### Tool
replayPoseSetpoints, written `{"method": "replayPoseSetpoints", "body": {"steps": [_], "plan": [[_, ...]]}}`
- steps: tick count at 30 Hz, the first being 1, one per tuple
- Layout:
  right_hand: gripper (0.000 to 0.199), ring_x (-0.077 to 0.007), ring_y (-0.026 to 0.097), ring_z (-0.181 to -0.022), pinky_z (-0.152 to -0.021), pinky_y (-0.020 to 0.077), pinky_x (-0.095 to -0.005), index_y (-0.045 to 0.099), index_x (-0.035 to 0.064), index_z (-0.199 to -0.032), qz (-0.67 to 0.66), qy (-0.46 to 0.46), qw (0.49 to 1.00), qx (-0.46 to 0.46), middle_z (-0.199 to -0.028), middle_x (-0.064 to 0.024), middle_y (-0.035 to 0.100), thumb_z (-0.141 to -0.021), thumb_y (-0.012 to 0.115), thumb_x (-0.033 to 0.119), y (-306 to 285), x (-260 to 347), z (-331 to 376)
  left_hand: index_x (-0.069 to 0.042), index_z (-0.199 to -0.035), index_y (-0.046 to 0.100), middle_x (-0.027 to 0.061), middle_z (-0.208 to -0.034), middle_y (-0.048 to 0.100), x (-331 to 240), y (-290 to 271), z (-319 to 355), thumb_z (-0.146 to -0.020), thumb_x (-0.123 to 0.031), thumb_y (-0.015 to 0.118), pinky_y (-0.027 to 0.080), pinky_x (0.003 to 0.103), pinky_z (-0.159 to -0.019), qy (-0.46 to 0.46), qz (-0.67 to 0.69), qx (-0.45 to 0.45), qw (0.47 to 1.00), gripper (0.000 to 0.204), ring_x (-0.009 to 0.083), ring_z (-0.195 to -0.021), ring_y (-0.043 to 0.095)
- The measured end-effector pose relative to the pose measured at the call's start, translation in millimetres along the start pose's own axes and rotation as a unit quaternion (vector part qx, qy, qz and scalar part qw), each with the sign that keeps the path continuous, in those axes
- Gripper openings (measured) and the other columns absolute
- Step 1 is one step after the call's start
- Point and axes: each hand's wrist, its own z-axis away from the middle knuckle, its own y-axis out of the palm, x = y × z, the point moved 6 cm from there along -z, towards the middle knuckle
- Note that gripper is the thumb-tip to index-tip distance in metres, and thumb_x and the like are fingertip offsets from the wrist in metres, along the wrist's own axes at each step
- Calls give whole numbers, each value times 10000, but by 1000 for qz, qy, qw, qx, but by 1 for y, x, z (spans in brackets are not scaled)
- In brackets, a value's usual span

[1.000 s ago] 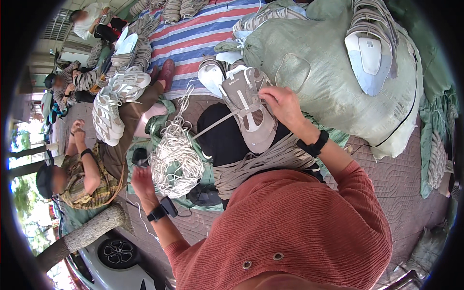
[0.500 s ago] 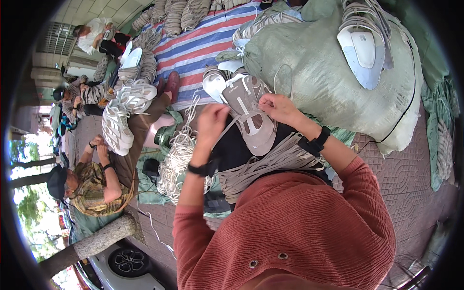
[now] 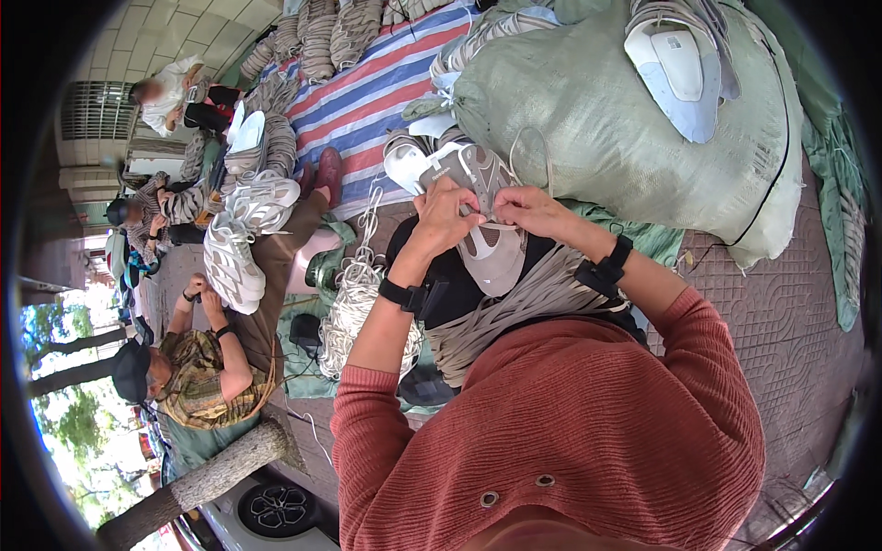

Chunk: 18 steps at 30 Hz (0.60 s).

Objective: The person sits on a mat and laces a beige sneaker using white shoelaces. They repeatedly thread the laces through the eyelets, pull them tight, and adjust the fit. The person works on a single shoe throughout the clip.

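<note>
Left hand (image 3: 445, 217) and right hand (image 3: 533, 211) (nearly meeting) touch a grey upper (image 3: 496, 268)

Both hands (image 3: 447, 216) (image 3: 531, 210) close together, fingers curled, fingertips (image 3: 502, 208) pinched, arms bent, forearms (image 3: 383, 326) (image 3: 646, 276) angled inward

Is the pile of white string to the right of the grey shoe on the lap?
No, the white string lies to the left of the grey shoe.

Shoe (image 3: 490, 264) taupe, white; sheet (image 3: 366, 89) striped red, white, blue; cap (image 3: 131, 372) dark, perhaps navy.
</note>
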Motion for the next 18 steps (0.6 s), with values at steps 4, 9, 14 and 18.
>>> {"method": "replayPoseSetpoints", "body": {"steps": [4,9,14,18], "plan": [[137,-86,479,-664,-593,415,-272,613,40,-887,-23,-28,997,-65,-711,4,524,-903,601,175,-1,4,5,-127,-883,702,9,-941,584,-1,-1,4,-705,-183,806,254,397,-938,26,48,-14,998,214,231,-983,484],[108,-224,558,-642,-600,451,-358,591,40,-873,98,-111,981,-122,-732,-86,564,-871,604,147,-3,24,11,-135,-899,696,-34,-904,637,3,-2,2,-705,-188,792,288,398,-930,36,83,-30,995,223,213,-946,512],[62,-385,594,-714,-626,465,-451,554,58,-879,220,-138,956,-137,-788,-161,579,-845,588,97,11,34,9,-96,-914,689,3,-869,654,3,2,2,-748,-122,744,484,313,-765,51,67,-51,995,176,152,-760,592],[99,-321,607,-773,-725,447,-433,581,88,-907,333,-109,933,-83,-776,-124,579,-821,628,105,0,49,1,-134,-859,705,22,-823,673,7,7,-10,-733,-116,689,479,338,-754,96,37,-101,990,128,220,-781,620]]}}
